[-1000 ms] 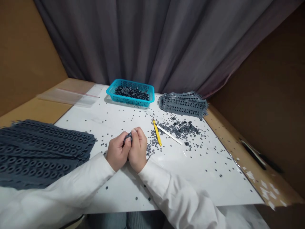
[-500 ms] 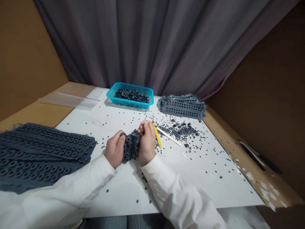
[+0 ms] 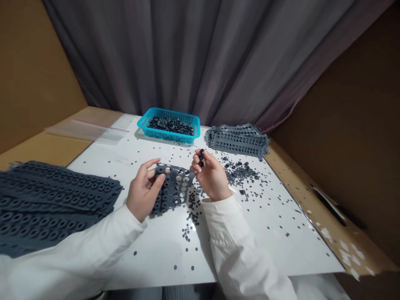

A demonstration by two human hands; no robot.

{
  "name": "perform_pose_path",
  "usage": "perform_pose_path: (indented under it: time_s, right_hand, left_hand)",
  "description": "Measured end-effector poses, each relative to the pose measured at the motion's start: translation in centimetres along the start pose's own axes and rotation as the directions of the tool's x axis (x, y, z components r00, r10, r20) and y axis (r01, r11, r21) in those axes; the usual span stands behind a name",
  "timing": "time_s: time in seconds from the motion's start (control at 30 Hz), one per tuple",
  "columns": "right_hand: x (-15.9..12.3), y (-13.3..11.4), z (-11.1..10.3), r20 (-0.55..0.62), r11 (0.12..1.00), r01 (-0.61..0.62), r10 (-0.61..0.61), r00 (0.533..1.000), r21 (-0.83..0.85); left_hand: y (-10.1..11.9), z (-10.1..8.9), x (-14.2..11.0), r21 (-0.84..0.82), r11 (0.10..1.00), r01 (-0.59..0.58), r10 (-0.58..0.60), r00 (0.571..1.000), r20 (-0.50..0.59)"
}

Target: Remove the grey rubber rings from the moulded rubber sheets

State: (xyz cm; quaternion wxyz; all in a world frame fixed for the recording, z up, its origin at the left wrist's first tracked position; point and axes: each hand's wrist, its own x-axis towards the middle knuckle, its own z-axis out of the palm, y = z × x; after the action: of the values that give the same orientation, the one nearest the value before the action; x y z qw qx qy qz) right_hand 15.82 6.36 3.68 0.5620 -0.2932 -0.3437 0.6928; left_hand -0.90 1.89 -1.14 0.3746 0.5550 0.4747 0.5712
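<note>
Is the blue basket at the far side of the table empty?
No, the blue basket holds a heap of small dark rubber rings.

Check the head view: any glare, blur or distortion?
Head view: soft glare on the white board near its front edge; wide-angle bend at the frame edges; dim brown walls; hands sharp, the left hand holding the sheet, the right hand pinching rings.

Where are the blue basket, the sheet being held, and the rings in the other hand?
basket [image 3: 162,136], head view, front wall.
sheet [image 3: 170,196], head view, middle of the sheet.
rings [image 3: 201,158], head view, between the fingertips.
</note>
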Motion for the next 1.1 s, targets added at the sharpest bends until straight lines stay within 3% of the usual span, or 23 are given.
perform_pose_path:
  time_s: [0.13, 0.33, 0.4, 0.5, 0.6, 0.73, 0.83, 0.9, 0.97, 1.03, 1.1]
  right_hand:
    - [0.1, 0.4, 0.0, 0.021, 0.997, -0.054, 0.053, 0.998, 0.048]
    - [0.2, 0.6, -0.1, 0.041, 0.992, -0.127, 0.126, 0.991, 0.007]
    - [0.2, 0.7, 0.0, 0.045, 0.987, -0.16, 0.16, 0.986, -0.006]
    - [0.1, 0.7, 0.2, 0.065, 0.979, -0.204, 0.203, 0.977, 0.015]
    - [-0.1, 0.7, 0.4, 0.091, 0.974, -0.224, 0.221, 0.971, 0.025]
    - [-0.2, 0.9, 0.5, 0.11, 0.978, -0.199, 0.206, 0.972, -0.066]
    - [-0.2, 1.3, 0.4, 0.087, 0.963, -0.12, 0.144, 0.986, -0.241]
    - [-0.3, 1.7, 0.3, 0.052, 0.883, 0.045, -0.024, 0.998, -0.468]
    - [-0.6, 2.1, 0.3, 0.131, 0.677, 0.229, -0.193, 0.972, -0.7]
    - [-0.8, 2.3, 0.4, 0.3, 0.442, 0.367, -0.216, 0.929, -0.818]
    - [-1.1, 2.5, 0.5, 0.424, 0.287, 0.446, -0.138, 0.895, -0.848]
  left_hand:
    - [0.0, -0.3, 0.7, -0.087, 0.996, -0.038, 0.024, 0.988, -0.152]
    - [0.0, -0.9, 1.3, 0.008, 0.993, -0.118, 0.116, 0.958, -0.26]
    - [-0.1, -0.9, 1.2, 0.026, 0.995, -0.101, 0.104, 0.972, -0.212]
    - [-0.1, -0.8, 0.8, 0.099, 0.994, -0.036, 0.039, 0.999, -0.028]
    - [0.1, -0.8, 0.5, 0.203, 0.979, 0.002, -0.031, 0.99, 0.14]
    - [0.2, -0.7, 0.3, 0.249, 0.969, -0.001, -0.045, 0.983, 0.181]
    - [0.2, -0.7, 0.4, 0.241, 0.971, 0.004, -0.047, 0.984, 0.172]
    - [0.2, -0.7, 0.4, 0.242, 0.97, -0.005, -0.038, 0.984, 0.175]
    - [0.3, -0.8, 0.4, 0.269, 0.963, -0.029, -0.021, 0.983, 0.184]
    - [0.4, -0.9, 0.4, 0.299, 0.952, -0.07, 0.008, 0.979, 0.205]
    - [0.6, -1.1, 0.4, 0.331, 0.936, -0.123, 0.042, 0.97, 0.241]
